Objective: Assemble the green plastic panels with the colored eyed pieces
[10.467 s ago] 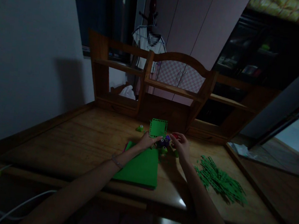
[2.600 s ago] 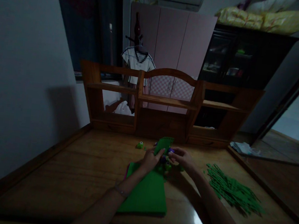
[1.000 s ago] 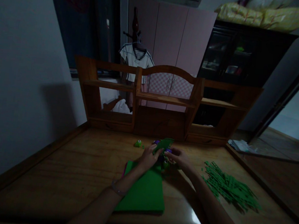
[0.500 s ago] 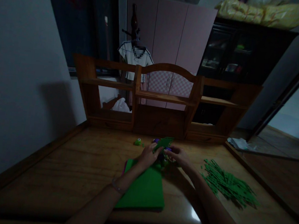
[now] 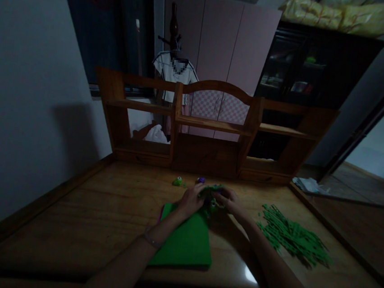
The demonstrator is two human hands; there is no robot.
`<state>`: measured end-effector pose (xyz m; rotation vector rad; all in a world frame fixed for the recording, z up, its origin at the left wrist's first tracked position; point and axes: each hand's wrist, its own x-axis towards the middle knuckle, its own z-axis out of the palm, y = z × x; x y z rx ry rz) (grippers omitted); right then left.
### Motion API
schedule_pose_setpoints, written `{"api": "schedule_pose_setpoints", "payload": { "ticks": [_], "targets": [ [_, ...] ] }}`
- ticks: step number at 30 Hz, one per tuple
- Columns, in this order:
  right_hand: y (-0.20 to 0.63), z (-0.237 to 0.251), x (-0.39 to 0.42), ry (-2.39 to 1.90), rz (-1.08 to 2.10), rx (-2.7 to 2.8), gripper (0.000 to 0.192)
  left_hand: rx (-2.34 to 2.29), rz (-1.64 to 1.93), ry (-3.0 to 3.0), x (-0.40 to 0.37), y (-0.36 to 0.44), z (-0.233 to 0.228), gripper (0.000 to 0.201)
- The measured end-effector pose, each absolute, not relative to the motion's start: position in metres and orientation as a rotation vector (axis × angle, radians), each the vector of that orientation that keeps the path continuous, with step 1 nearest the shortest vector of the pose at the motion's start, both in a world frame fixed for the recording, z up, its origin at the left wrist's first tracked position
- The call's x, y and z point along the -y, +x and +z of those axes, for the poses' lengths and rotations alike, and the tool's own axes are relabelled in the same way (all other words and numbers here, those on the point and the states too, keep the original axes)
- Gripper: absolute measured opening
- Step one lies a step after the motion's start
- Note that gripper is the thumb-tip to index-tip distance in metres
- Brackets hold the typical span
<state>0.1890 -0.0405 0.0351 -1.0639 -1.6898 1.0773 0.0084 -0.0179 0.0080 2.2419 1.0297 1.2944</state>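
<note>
My left hand point(image 5: 192, 199) is closed on a thin green piece point(image 5: 212, 189), like foam sheet or card, held above the desk. My right hand point(image 5: 234, 204) is at the right end of that piece with bent fingers, where a bit of purple shows; what they grip is mostly hidden. Below and between the hands is a small green figure with an eye point(image 5: 213, 204), partly in shadow. A stack of green sheets point(image 5: 186, 241) lies under my left forearm, with a pinkish edge at its left side.
A green figure with a big eye point(image 5: 177, 181) and a purple one point(image 5: 201, 180) stand behind my hands. A pile of narrow green strips point(image 5: 293, 235) lies on the right of the wooden desk point(image 5: 103, 217). A wooden shelf unit point(image 5: 210, 127) spans the desk's back.
The green piece has tipped down from slanting upward to nearly flat between my hands. The purple figure behind shows more. My hands have shifted only slightly.
</note>
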Motion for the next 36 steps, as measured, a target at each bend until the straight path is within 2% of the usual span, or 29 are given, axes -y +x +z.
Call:
{"api": "schedule_pose_setpoints", "payload": {
  "ticks": [11,36],
  "targets": [
    [0.187,0.0443,0.0463,-1.056,1.133,1.619,0.044,-1.069,1.324,2.174,0.0198,0.0126,0.0098,0.029],
    [0.1849,0.0366,0.0407,-1.045,1.087,1.516,0.039,-1.168,1.391,2.109,0.0198,0.0112,0.0113,0.029]
  ]
}}
